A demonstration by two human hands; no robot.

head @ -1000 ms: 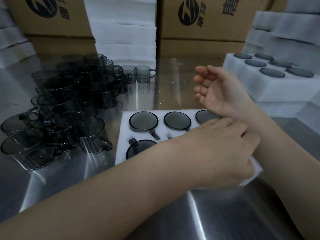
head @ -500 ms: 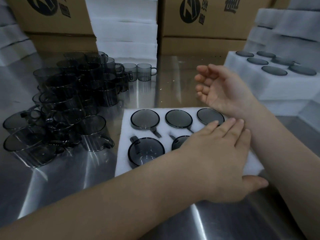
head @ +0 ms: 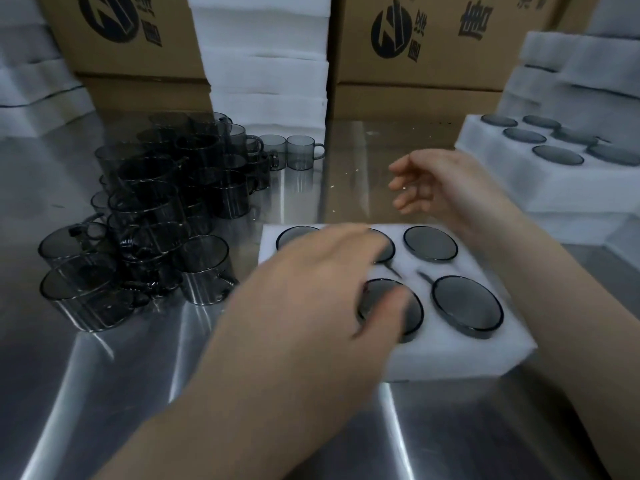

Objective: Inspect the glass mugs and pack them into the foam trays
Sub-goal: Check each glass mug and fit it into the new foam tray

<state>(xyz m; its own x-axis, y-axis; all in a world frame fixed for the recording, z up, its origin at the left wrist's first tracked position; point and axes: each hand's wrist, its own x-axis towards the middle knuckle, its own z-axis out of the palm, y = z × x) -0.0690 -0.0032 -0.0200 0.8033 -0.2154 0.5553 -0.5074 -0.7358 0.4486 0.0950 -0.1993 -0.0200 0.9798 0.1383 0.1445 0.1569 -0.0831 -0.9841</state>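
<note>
Near foam tray (head: 450, 355), centre of steel table (head: 104, 393): 5 mug rims visible, sixth slot hidden under left hand (head: 311, 289). That hand is blurred, fingers loosely spread above the tray, holding nothing. Right hand (head: 446, 188) is beyond the tray, fingers relaxed, empty. Second tray (head: 554, 188) far right: 6 mugs. Loose mug pile (head: 156, 202) on the left, too overlapped to count.

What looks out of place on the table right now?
The loose mugs on the left are heaped, the front ones tipped on their sides against each other. The seated mugs visible in the near foam tray sit level; nothing looks broken.
</note>
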